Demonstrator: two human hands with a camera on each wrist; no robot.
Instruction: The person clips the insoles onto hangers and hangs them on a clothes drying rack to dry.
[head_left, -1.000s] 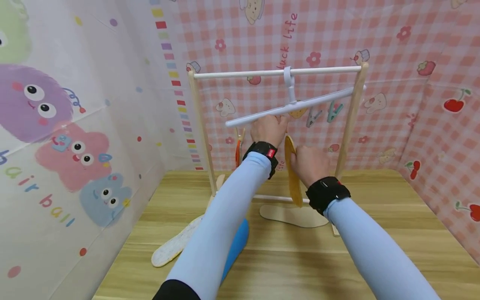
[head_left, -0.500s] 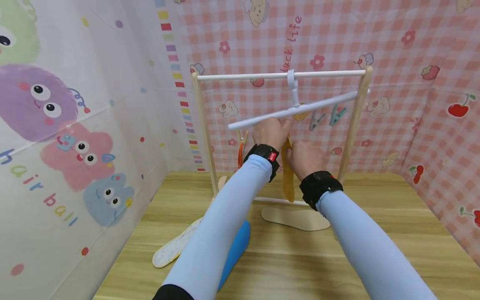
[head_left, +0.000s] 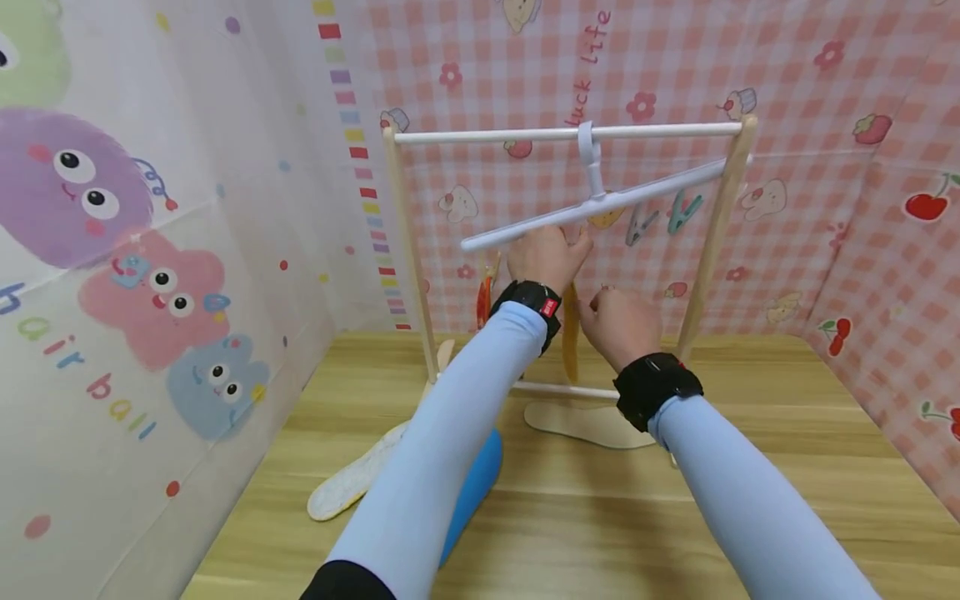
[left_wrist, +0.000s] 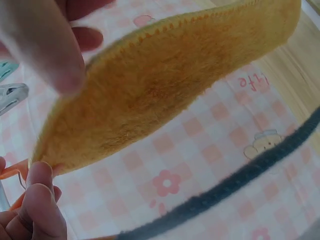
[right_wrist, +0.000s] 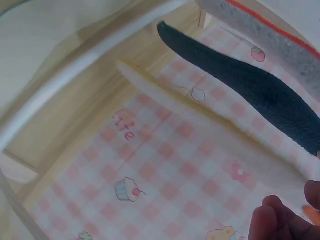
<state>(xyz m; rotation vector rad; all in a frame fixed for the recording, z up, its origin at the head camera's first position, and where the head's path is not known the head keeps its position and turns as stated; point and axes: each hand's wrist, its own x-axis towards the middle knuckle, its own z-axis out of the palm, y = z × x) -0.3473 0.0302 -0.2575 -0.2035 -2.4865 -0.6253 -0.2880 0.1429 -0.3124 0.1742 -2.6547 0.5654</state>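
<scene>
Order: left to right.

1. Unhung items. Low and left of the left hand (head_left: 543,257), a white insole (head_left: 352,481) lies flat on the table (head_left: 787,467). A blue insole (head_left: 472,483) lies just beside it, partly hidden under the left sleeve. Neither is on the rack (head_left: 408,250), so these appear to be what is left.

2. Hung item. Just left of the left wrist, an orange strip (head_left: 483,302) hangs from a clip below the hanger (head_left: 592,210). It is probably an insole already hung, though the view is too narrow to be sure.

3. Left hand. It is raised just under the hanger bar. In the wrist view its fingertips pinch the top edge of the yellow insole (left_wrist: 165,90) beside an orange clip (left_wrist: 15,172). Clipping appears to be in hand, not finished.

4. Yellow insole. It hangs upright between the two hands, its lower end above the rack's bottom rail.

5. Right hand (head_left: 618,325). It sits just right of the insole and lower than the left hand. The fingers are curled towards the insole; whether they grip it cannot be told.

6. Beige insole (head_left: 588,423). It lies flat on the table below both hands, not yet hung.

7. Spare clips. A grey clip (head_left: 637,225) and a teal clip (head_left: 684,212) hang free, up and right of the right hand.
</scene>
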